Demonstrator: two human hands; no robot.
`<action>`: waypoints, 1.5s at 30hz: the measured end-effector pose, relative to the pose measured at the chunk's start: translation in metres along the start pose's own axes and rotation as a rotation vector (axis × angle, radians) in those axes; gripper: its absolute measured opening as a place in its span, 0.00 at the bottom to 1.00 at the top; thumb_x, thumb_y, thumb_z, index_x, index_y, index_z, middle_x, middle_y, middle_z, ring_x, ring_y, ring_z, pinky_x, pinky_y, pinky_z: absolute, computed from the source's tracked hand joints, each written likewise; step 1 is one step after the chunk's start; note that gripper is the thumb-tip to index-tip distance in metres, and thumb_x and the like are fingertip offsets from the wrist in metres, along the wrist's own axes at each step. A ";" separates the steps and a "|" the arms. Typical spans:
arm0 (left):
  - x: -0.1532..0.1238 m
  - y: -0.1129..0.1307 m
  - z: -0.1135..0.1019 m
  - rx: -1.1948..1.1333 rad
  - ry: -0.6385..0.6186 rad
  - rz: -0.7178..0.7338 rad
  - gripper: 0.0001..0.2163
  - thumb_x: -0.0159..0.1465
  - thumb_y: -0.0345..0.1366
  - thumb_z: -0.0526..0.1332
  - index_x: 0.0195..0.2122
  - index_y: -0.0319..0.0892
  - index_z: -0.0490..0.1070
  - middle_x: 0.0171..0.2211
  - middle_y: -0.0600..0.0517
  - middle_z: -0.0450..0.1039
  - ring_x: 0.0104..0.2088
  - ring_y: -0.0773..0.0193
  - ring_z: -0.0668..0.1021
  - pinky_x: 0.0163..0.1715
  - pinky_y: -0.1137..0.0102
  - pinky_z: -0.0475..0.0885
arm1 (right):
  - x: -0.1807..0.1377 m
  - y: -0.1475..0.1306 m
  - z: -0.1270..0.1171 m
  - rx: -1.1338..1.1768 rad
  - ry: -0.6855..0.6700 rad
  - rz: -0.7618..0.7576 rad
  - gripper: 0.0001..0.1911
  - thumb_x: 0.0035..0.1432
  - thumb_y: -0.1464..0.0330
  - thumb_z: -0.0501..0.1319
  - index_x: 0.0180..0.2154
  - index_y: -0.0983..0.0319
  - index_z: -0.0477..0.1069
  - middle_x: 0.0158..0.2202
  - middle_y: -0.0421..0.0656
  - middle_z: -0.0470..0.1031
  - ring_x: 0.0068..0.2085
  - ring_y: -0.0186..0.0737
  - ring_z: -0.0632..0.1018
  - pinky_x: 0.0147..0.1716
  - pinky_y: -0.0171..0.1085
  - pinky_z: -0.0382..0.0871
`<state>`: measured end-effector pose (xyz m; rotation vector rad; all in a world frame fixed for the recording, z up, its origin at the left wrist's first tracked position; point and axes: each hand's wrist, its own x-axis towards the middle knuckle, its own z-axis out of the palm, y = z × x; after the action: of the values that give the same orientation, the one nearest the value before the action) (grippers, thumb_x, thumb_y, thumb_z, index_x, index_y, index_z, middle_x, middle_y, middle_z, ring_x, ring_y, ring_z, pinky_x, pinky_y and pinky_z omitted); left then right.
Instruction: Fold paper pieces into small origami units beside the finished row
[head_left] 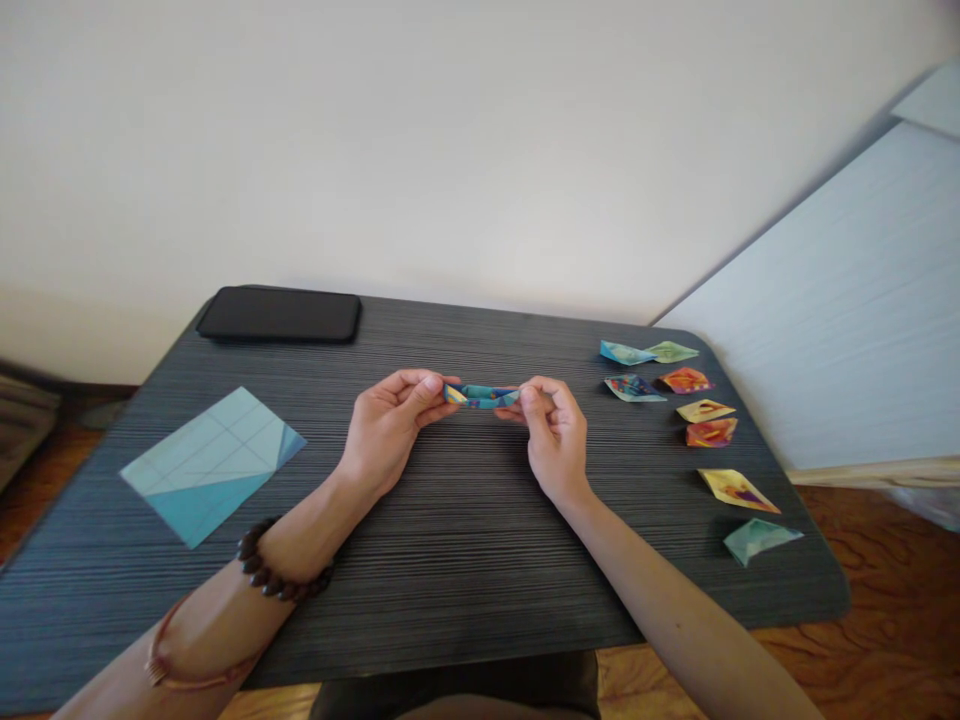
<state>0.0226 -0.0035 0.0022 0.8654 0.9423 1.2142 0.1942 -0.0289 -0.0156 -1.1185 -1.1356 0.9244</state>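
Two bare forearms, the left (225, 612) and the right (667, 600), reach in from the bottom edge over a dark, streaked table (450, 580). On the left one sit a dark beaded bracelet (262, 577) and, closer to the elbow, a thin reddish-brown cord bracelet (156, 668).

Over the middle of the table the person holds a small folded paper strip (484, 398), patterned in blue and teal with some yellow at its left end. The left hand (390, 425) pinches that end between thumb and fingers; the right hand (556, 440) pinches the other end the same way. The strip lies level between them, its central stretch uncovered. Whether the fingers touch the tabletop cannot be told.

Left of the left hand, well apart from it, lies a pale blue paper sheet (214, 445) with crease lines, a teal part along its near side and a darker blue corner at its right. Behind it, at the far left corner, lies a black phone (279, 315).

Eight small folded paper pieces (739, 490), in blues, greens, yellows and orange-reds, are spread along the right side, from the far edge towards the near corner. Behind the table rises a pale wall (450, 150).
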 end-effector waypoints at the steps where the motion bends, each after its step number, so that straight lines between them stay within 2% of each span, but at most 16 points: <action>1: 0.000 0.000 0.000 0.020 -0.017 0.002 0.08 0.59 0.38 0.64 0.33 0.37 0.70 0.37 0.49 0.78 0.36 0.67 0.79 0.42 0.69 0.76 | 0.000 0.001 0.000 -0.008 0.005 0.004 0.12 0.60 0.58 0.56 0.38 0.59 0.63 0.36 0.43 0.78 0.36 0.39 0.80 0.37 0.42 0.79; 7: 0.000 0.002 -0.006 0.371 -0.128 0.141 0.09 0.59 0.39 0.63 0.38 0.40 0.71 0.37 0.50 0.77 0.35 0.63 0.79 0.38 0.67 0.77 | 0.002 0.003 -0.004 -0.074 0.027 -0.013 0.12 0.59 0.58 0.58 0.37 0.60 0.65 0.31 0.41 0.77 0.28 0.37 0.80 0.33 0.40 0.80; 10: 0.001 0.003 -0.010 0.597 -0.238 0.232 0.09 0.56 0.40 0.65 0.35 0.41 0.75 0.43 0.47 0.75 0.40 0.59 0.78 0.39 0.67 0.76 | 0.002 0.003 -0.005 -0.139 0.030 -0.016 0.13 0.59 0.57 0.57 0.37 0.60 0.65 0.30 0.41 0.77 0.27 0.37 0.80 0.31 0.38 0.79; 12: 0.001 0.003 -0.012 0.681 -0.277 0.256 0.10 0.53 0.41 0.67 0.33 0.42 0.75 0.44 0.47 0.75 0.43 0.57 0.77 0.41 0.66 0.75 | 0.002 0.004 -0.006 -0.165 0.009 -0.020 0.12 0.60 0.58 0.57 0.37 0.60 0.65 0.32 0.42 0.78 0.28 0.37 0.80 0.32 0.38 0.79; 16: 0.003 0.004 -0.015 0.656 -0.226 0.167 0.09 0.55 0.41 0.66 0.31 0.41 0.73 0.40 0.48 0.77 0.36 0.61 0.79 0.42 0.65 0.74 | 0.005 0.005 -0.012 -0.205 -0.132 -0.051 0.10 0.62 0.60 0.55 0.40 0.59 0.64 0.36 0.43 0.78 0.33 0.36 0.80 0.36 0.38 0.78; 20: 0.003 0.005 -0.017 0.653 -0.177 0.176 0.09 0.56 0.41 0.65 0.31 0.40 0.73 0.40 0.48 0.78 0.38 0.60 0.79 0.44 0.65 0.73 | 0.009 -0.001 -0.020 -0.353 -0.319 -0.216 0.12 0.63 0.66 0.53 0.49 0.57 0.63 0.43 0.43 0.76 0.38 0.36 0.80 0.40 0.38 0.76; 22: 0.003 0.005 -0.017 0.676 -0.189 0.206 0.09 0.56 0.41 0.65 0.31 0.41 0.73 0.40 0.48 0.78 0.39 0.59 0.79 0.45 0.65 0.72 | 0.011 -0.006 -0.023 -0.462 -0.401 -0.303 0.11 0.62 0.68 0.54 0.47 0.57 0.66 0.44 0.43 0.75 0.40 0.36 0.79 0.44 0.39 0.74; 25: 0.003 0.007 -0.018 0.758 -0.222 0.256 0.08 0.57 0.41 0.64 0.30 0.42 0.74 0.40 0.49 0.78 0.38 0.59 0.79 0.44 0.65 0.73 | 0.014 -0.011 -0.025 -0.556 -0.471 -0.370 0.05 0.60 0.67 0.57 0.39 0.58 0.68 0.43 0.43 0.75 0.42 0.37 0.77 0.45 0.40 0.72; 28: 0.002 0.008 -0.016 0.830 -0.238 0.294 0.07 0.58 0.41 0.63 0.30 0.43 0.74 0.40 0.49 0.78 0.37 0.59 0.79 0.43 0.66 0.73 | 0.015 -0.011 -0.024 -0.596 -0.461 -0.340 0.04 0.61 0.66 0.57 0.35 0.59 0.68 0.41 0.43 0.76 0.41 0.38 0.77 0.43 0.39 0.71; 34: 0.001 0.007 -0.013 0.782 -0.177 0.305 0.07 0.58 0.39 0.63 0.29 0.42 0.71 0.38 0.49 0.78 0.36 0.61 0.79 0.41 0.67 0.74 | 0.012 -0.007 -0.018 -0.608 -0.367 -0.252 0.05 0.61 0.65 0.56 0.35 0.59 0.67 0.36 0.42 0.76 0.35 0.36 0.77 0.38 0.36 0.71; 38: 0.002 0.004 -0.015 0.718 -0.228 0.228 0.08 0.57 0.40 0.64 0.29 0.41 0.69 0.40 0.48 0.77 0.36 0.61 0.80 0.39 0.67 0.75 | 0.009 -0.006 -0.016 -0.621 -0.341 -0.264 0.06 0.61 0.65 0.56 0.35 0.59 0.67 0.31 0.40 0.76 0.32 0.36 0.77 0.37 0.35 0.70; 41: 0.002 0.003 -0.017 0.669 -0.264 0.160 0.11 0.53 0.41 0.67 0.28 0.41 0.67 0.42 0.47 0.78 0.37 0.59 0.81 0.41 0.64 0.75 | 0.008 -0.004 -0.017 -0.633 -0.358 -0.291 0.06 0.62 0.65 0.56 0.35 0.59 0.68 0.32 0.40 0.76 0.33 0.35 0.77 0.37 0.35 0.70; 45: 0.001 0.002 -0.016 0.658 -0.188 0.158 0.12 0.52 0.41 0.68 0.25 0.40 0.67 0.37 0.46 0.79 0.36 0.58 0.81 0.40 0.63 0.75 | 0.007 -0.003 -0.015 -0.652 -0.365 -0.302 0.05 0.62 0.65 0.55 0.36 0.59 0.67 0.34 0.41 0.76 0.34 0.35 0.77 0.38 0.35 0.70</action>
<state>0.0072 -0.0016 -0.0016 1.5708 1.1526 0.9315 0.2106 -0.0258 -0.0116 -1.2632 -1.9376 0.5344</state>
